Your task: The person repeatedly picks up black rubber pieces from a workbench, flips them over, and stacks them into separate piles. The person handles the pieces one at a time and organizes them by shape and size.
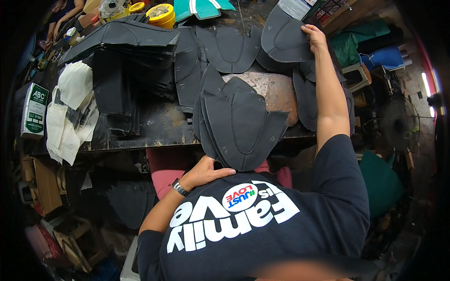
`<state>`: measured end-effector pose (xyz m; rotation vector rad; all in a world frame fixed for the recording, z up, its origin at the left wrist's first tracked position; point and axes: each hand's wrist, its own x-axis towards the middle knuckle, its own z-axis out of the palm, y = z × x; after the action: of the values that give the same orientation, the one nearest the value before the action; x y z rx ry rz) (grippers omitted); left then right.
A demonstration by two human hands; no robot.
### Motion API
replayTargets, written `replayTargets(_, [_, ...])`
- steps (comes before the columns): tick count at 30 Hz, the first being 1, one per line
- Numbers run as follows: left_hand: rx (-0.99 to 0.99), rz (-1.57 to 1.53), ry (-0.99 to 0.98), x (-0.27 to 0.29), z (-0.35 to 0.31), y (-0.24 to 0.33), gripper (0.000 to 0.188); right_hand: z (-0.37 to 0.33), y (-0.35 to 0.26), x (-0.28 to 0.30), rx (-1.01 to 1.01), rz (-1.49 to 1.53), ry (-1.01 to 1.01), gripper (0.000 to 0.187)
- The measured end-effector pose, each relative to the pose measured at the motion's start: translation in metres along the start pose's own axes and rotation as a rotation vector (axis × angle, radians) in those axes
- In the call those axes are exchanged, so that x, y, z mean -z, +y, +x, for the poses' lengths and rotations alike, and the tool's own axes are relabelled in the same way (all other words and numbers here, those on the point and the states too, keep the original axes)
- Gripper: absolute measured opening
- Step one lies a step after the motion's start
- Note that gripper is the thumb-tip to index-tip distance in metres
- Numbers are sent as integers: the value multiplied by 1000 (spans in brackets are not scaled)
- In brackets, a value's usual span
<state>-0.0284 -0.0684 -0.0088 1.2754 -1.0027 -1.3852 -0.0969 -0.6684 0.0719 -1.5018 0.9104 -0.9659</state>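
Note:
My right hand (315,37) reaches to the far right and pinches the edge of a black stitched panel (285,38), rounded with a curved seam. Near the table's front edge, my left hand (206,173) holds the lower edge of a small stack of similar black panels (241,124), its thumb along the edge and its other fingers partly hidden. The stack overhangs the table edge toward me, its far part over a worn brownish slab (276,91). More black panels (229,47) lie spread beyond the slab, and others (307,100) lie beneath my right forearm.
A tall pile of black pieces (131,42) stands left on the dark table (161,124). White cloth-like pieces (70,107) hang over its edge beside a green-and-white can (35,111). Yellow tubs (161,16) sit at the back. Another person's arm (65,18) shows far left; a fan (398,117) stands right.

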Motion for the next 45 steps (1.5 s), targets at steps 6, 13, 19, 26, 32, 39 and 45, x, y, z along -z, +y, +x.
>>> replayTargets(6, [-2, 33, 17, 1, 1, 1, 52, -49, 31, -30, 369, -1219, -48, 58])
replayTargets(13, [-23, -11, 31, 0, 0, -1, 46, -239, -23, -76, 242, -472, -895, 40])
replayTargets(19, [54, -39, 8, -1, 1, 3, 40, -338, -48, -86, 370, -854, -635, 55])
replayTargets(26, [-24, -77, 8, -3, 1, -3, 37, -357, -50, -86, 440, -603, -593, 55])
replayTargets(32, [-21, -33, 42, -3, 1, -12, 40, -354, -59, -80, 148, -245, -736, 52])
replayTargets(39, [-18, -96, 67, -5, 2, -5, 52, -296, -92, -48, 181, -22, -723, 30])
replayTargets(45, [52, 42, 16, 0, 2, -2, 51, -114, -86, -13, 285, -152, -542, 33])
